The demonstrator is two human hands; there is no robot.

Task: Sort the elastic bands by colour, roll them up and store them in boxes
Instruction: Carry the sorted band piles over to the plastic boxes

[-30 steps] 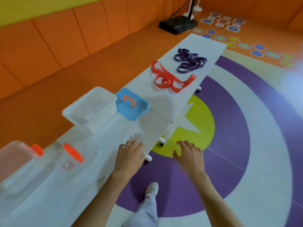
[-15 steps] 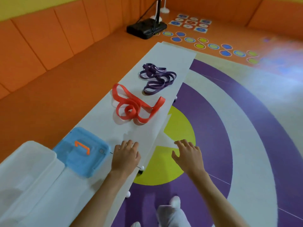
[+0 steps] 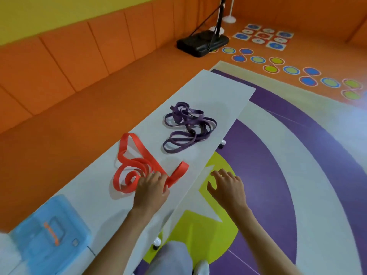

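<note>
A tangle of red elastic bands [image 3: 137, 155] lies on the long white table [image 3: 218, 92]. Just beyond it sits a tangle of purple elastic bands [image 3: 188, 128]. My left hand [image 3: 152, 190] lies over the near end of the red bands, its fingertips touching them with the fingers loosely spread. My right hand [image 3: 226, 187] hovers with relaxed fingers past the table's right edge, above the floor, holding nothing. A box with a blue lid and orange handle [image 3: 49, 235] stands on the table at the lower left.
A white box corner [image 3: 4, 253] shows at the far lower left. White table feet [image 3: 222, 142] stick out along the right edge. A black stand base [image 3: 202, 43] sits on the orange floor beyond the table. My leg and shoe [image 3: 200, 267] are below.
The view has travelled along the table toward the bands. My left hand has reached the red bands and now touches them. The right hand moved forward beside the table edge.
</note>
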